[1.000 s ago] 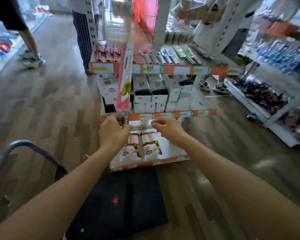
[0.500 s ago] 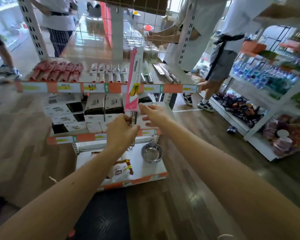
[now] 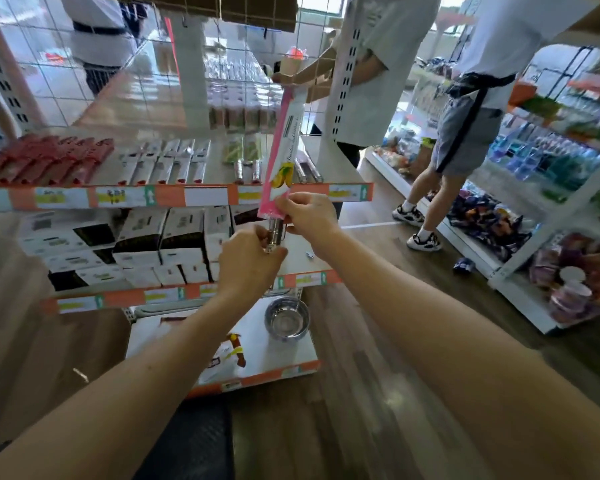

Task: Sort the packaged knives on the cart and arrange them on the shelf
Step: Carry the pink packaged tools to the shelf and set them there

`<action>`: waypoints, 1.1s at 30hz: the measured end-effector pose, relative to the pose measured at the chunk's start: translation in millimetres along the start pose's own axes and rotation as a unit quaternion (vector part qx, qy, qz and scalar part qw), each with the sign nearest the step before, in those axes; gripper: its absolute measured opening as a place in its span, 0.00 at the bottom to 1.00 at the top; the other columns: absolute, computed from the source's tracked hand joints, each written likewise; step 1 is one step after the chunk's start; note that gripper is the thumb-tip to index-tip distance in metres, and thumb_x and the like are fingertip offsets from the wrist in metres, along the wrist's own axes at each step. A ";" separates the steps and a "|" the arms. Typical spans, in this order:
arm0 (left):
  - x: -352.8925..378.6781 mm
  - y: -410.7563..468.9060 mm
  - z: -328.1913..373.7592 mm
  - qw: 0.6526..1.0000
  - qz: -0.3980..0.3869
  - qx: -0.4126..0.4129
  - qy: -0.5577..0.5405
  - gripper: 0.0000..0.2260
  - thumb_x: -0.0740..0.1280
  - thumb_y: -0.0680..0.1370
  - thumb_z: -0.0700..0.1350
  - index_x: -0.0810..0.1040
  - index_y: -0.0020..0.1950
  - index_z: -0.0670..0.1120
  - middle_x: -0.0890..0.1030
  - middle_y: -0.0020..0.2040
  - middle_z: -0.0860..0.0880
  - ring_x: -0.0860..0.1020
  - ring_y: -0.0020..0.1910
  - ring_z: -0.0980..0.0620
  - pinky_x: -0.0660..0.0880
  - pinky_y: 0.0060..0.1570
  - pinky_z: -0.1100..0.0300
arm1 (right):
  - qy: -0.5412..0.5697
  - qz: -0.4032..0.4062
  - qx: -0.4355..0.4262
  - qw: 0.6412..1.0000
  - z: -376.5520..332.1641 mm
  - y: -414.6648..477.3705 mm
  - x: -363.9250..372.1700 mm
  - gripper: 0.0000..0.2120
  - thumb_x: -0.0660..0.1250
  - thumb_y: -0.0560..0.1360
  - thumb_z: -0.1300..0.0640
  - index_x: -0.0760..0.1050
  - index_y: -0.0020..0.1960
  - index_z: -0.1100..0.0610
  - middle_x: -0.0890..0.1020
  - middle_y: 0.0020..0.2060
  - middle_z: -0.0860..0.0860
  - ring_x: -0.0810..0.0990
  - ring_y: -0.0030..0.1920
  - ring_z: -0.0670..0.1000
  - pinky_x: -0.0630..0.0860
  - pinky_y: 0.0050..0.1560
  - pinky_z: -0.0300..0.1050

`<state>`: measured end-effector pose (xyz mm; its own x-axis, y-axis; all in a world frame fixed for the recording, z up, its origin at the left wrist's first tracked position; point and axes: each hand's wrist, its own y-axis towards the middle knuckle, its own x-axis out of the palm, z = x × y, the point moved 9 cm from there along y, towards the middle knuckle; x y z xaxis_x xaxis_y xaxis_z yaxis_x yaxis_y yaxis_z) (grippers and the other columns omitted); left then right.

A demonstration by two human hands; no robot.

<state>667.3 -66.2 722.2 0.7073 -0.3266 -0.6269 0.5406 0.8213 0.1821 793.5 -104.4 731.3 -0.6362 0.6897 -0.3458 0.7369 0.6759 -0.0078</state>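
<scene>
Head view: we hold knife [image 3: 284,147] upright before shelf [image 3: 201,195]. Left hand [image 3: 248,263] curled round steel handle; right hand [image 3: 310,214] pinches card sleeve's lower end. We judge it light, stiff, handle slick (sleeve may slide); grip handle.

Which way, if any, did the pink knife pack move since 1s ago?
Yes: pink knife pack went up and right, from left part of top price strip toward its right end.
</scene>
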 end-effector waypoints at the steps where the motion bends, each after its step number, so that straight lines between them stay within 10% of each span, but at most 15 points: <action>1: 3.8 7.1 0.3 1.000 0.000 0.008 0.004 0.12 0.70 0.73 0.46 0.76 0.53 0.41 0.78 0.48 0.45 0.71 0.44 0.52 0.64 0.43 0.62 | -0.002 0.007 0.005 1.000 2.0 6.6 -3.4 0.12 0.68 0.74 0.52 0.79 0.33 0.52 0.81 0.36 0.56 0.78 0.38 0.54 0.78 0.49 0.58; 9: 18.2 75.9 20.7 0.990 -0.036 0.121 0.056 0.21 0.65 0.74 0.57 0.75 0.60 0.43 0.77 0.57 0.46 0.77 0.52 0.47 0.71 0.49 0.58 | 0.028 0.022 0.034 0.999 -1.3 72.4 -37.7 0.09 0.67 0.75 0.59 0.78 0.37 0.57 0.79 0.33 0.52 0.78 0.34 0.50 0.80 0.35 0.39; 14: 14.8 120.0 27.9 0.985 -0.045 0.149 0.068 0.21 0.63 0.76 0.55 0.74 0.62 0.42 0.76 0.60 0.44 0.78 0.53 0.47 0.71 0.50 0.58 | -0.024 0.054 0.065 0.996 2.3 118.0 -69.5 0.09 0.66 0.74 0.58 0.78 0.36 0.58 0.78 0.37 0.56 0.76 0.40 0.53 0.78 0.54 0.53; 19: 30.3 145.5 30.8 0.981 -0.064 0.162 0.083 0.19 0.62 0.77 0.54 0.73 0.61 0.42 0.77 0.59 0.44 0.78 0.52 0.48 0.75 0.52 0.55 | -0.004 0.060 0.108 0.992 23.5 148.3 -82.9 0.10 0.66 0.75 0.60 0.72 0.35 0.56 0.78 0.37 0.54 0.77 0.37 0.50 0.79 0.44 0.45; 25: 52.5 174.3 35.1 0.976 -0.066 0.174 0.117 0.19 0.62 0.78 0.53 0.73 0.62 0.42 0.76 0.61 0.44 0.78 0.53 0.47 0.74 0.51 0.56 | -0.023 0.056 0.143 0.988 45.3 179.9 -90.1 0.07 0.66 0.75 0.60 0.76 0.40 0.63 0.81 0.40 0.58 0.77 0.45 0.54 0.76 0.59 0.57; 33: 58.9 224.0 30.1 0.978 -0.017 0.130 0.165 0.17 0.62 0.77 0.54 0.74 0.60 0.45 0.77 0.60 0.45 0.78 0.53 0.46 0.71 0.48 0.56 | -0.006 0.004 0.171 0.985 61.6 239.7 -88.6 0.07 0.68 0.74 0.60 0.73 0.39 0.60 0.75 0.33 0.53 0.76 0.35 0.49 0.77 0.41 0.42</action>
<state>843.8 84.4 748.8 0.5246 -0.1482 -0.8384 0.6894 0.6518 0.3162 1040.5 -19.5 702.3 -0.6294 0.6898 -0.3578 0.7766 0.5427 -0.3199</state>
